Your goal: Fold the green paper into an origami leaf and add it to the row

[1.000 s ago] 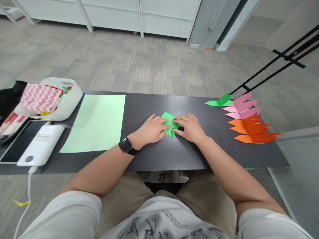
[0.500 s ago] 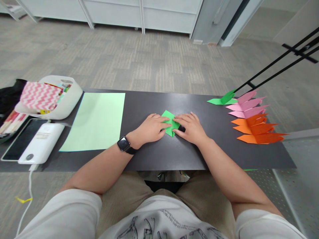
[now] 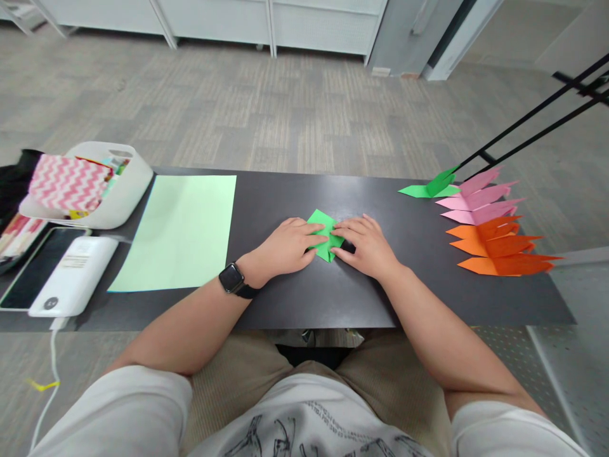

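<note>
Hands meet at the centre of the frame, both pressed flat on a small folded green paper (image 3: pixel 324 236) that lies on the dark tabletop (image 3: pixel 295 298). Compared with a second ago almost nothing has shifted: the paper sits in the same spot, and only the fingertips have crept a little closer over it, which reads as a crease being firmed down rather than a new fold begun.

From left to right: a white basket (image 3: pixel 124 193) and a white power bank (image 3: pixel 71 275) at the left edge, then a pale green sheet (image 3: pixel 181 231). The left hand (image 3: pixel 285 246), a watch (image 3: pixel 231 279) on its wrist, lies with fingers spread loosely, grasping nothing and only pinning the paper's left side. The right hand (image 3: pixel 366 246) does likewise, fingers extended on the right side. Finished pieces, namely a green shape (image 3: pixel 431 188), pink shapes (image 3: pixel 478 200) and orange shapes (image 3: pixel 499 251), fan out at the right edge.
</note>
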Motion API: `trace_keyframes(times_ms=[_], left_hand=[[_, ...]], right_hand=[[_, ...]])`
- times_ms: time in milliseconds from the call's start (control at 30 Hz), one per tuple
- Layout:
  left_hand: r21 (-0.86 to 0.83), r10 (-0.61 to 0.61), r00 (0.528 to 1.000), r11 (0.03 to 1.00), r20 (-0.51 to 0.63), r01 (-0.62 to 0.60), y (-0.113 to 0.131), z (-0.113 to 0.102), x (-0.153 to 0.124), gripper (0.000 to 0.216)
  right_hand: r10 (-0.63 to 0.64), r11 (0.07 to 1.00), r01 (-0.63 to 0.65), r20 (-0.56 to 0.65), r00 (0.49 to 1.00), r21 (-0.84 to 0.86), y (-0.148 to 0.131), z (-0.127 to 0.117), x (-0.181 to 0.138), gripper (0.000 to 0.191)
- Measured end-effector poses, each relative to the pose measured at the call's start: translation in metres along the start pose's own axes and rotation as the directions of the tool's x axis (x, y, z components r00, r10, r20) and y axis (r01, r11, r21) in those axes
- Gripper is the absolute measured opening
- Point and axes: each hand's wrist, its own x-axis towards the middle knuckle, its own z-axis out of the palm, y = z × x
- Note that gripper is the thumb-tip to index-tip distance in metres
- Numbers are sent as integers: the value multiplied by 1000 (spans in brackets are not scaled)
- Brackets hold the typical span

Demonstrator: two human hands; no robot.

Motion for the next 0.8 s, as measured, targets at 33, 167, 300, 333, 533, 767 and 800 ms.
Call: trace_keyframes(times_ms=[33, 167, 300, 333, 533, 767, 800], left_hand=[[4, 1, 1000, 1000, 2, -1, 0, 0, 0, 40], [-4, 6, 1000, 1000, 20, -6, -1, 0, 0, 41], [-15, 18, 1000, 1000, 25, -18, -1, -1, 1, 42], [-12, 22, 1000, 1000, 21, -22, -1, -1, 1, 42], [16, 38, 999, 999, -21, -38, -1, 0, 0, 40], [42, 45, 999, 998, -12, -45, 3, -1, 0, 38], [44, 43, 999, 998, 0, -43, 4, -1, 0, 38]], right_hand=[[-2, 1000, 2, 1, 1000, 0, 0, 0, 0, 31], [0, 1000, 0, 10, 1000, 4, 0, 1, 0, 32], [-2, 1000, 2, -1, 1000, 4, 1, 2, 0, 33], [-2, 1000, 2, -1, 1000, 2, 2, 2, 0, 33], [-9, 1000, 9, -3, 1000, -7, 3, 5, 0, 32], [-31, 999, 30, -34, 999, -20, 4, 6, -1, 31], [-30, 999, 30, -33, 999, -23, 4, 6, -1, 31]])
